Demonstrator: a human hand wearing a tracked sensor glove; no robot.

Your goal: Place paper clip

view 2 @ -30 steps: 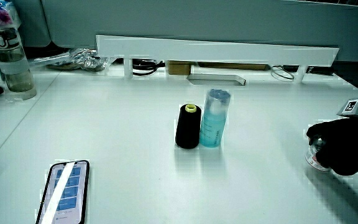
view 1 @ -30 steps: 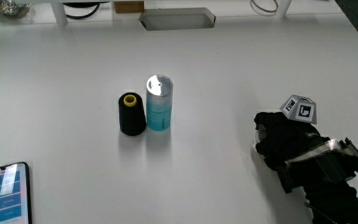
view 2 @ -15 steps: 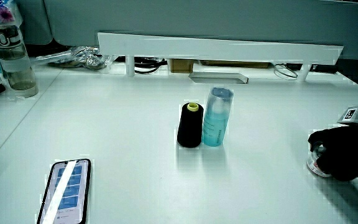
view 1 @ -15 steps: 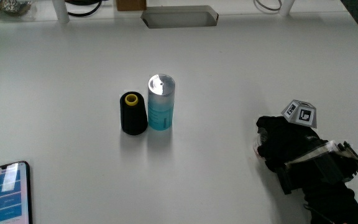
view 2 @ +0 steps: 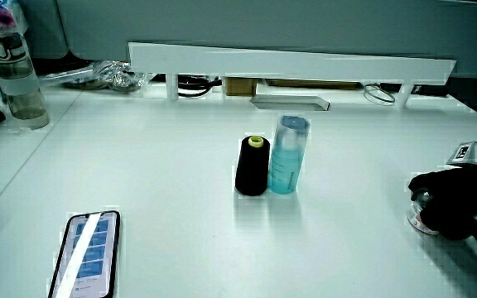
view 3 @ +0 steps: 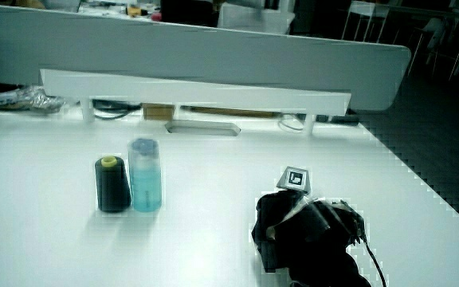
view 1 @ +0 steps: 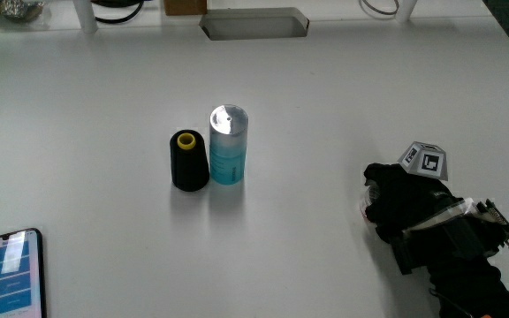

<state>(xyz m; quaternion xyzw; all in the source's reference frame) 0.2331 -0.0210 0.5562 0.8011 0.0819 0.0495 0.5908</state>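
Gloved hands (view 1: 400,201) curled down onto a small clear, red-marked container (view 2: 421,217) on the table (view 1: 325,106).

My black-gloved hand (view 1: 405,205) covers a small round clear thing (view 2: 419,217), too hidden to identify; no paper clip discernible. Blue-screened smartphone (view 1: 12,274) near me is cut off at the edge.

A black thread spool with a yellow core (view 1: 188,162) stands upright on the white table (view 1: 325,106), touching a translucent blue bottle with a silver cap (view 1: 227,146) at its three o'clock. The black-gloved hand (view 1: 406,205) rests well apart at four o'clock, fingers curled. A smartphone with a lit screen (view 1: 12,273) lies at the spool's eight o'clock.
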